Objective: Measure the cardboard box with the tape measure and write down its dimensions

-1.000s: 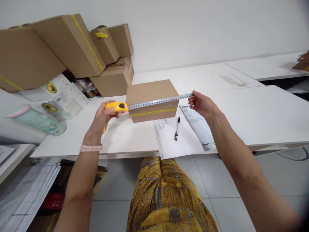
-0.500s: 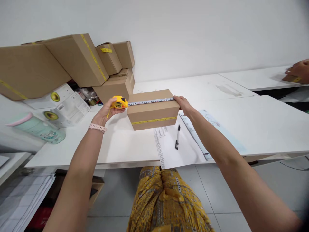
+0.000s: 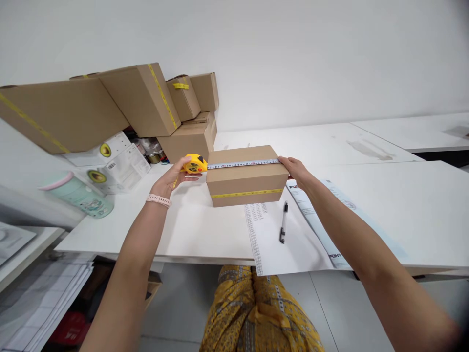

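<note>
A brown cardboard box [image 3: 247, 182] with yellow tape along its front side rests on the white table. My left hand [image 3: 179, 175] is closed around a yellow tape measure [image 3: 196, 164] at the box's left end. Its extended blade [image 3: 244, 164] lies across the top of the box from left to right. At the right end, my right hand [image 3: 293, 170] grips the blade's tip against the box edge; the fingertips are partly hidden behind the box. A pen [image 3: 283, 222] lies on a printed sheet [image 3: 293, 254] in front of the box.
Several taped cardboard boxes [image 3: 135, 100] are stacked at the back left. Below them are white cartons with avocado pictures [image 3: 119, 168] and a green tumbler [image 3: 82, 195]. A blue-and-white printed packet [image 3: 330, 225] lies under my right forearm. The table's front edge [image 3: 205, 259] runs before my lap.
The camera view has turned, so the scene sits further right and lower. Both hands stay on the tape measure and box. The other person's hand at far right has left the view.
</note>
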Demonstrator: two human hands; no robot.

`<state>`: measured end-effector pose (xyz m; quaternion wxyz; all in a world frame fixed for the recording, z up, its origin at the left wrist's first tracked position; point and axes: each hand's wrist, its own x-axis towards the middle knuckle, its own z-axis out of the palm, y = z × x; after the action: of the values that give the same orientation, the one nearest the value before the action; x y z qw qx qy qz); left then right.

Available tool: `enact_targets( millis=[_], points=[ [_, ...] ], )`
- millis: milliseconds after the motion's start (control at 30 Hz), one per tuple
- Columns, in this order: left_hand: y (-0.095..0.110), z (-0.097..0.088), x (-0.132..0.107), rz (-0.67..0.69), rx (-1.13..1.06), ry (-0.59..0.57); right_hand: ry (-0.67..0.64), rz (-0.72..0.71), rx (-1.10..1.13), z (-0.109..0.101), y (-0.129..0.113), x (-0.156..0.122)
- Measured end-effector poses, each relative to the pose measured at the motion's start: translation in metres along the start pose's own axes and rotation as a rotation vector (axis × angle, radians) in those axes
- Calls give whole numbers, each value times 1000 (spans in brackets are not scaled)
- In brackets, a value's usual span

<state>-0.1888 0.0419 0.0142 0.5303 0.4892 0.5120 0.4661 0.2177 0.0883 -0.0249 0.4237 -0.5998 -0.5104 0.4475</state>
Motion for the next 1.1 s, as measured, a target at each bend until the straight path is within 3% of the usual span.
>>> enact_targets(
  millis=[600,867,1100],
  points=[
    [-6,-7,-5,-22,-19,-1,78,-46,-138,4,-12,17],
    [-1,0,-15,-23,-27,12,178,-65,-555,9,-25,29],
    [-2,-3,-15,-26,0,3,186,-80,-587,12,-27,27]
  ],
)
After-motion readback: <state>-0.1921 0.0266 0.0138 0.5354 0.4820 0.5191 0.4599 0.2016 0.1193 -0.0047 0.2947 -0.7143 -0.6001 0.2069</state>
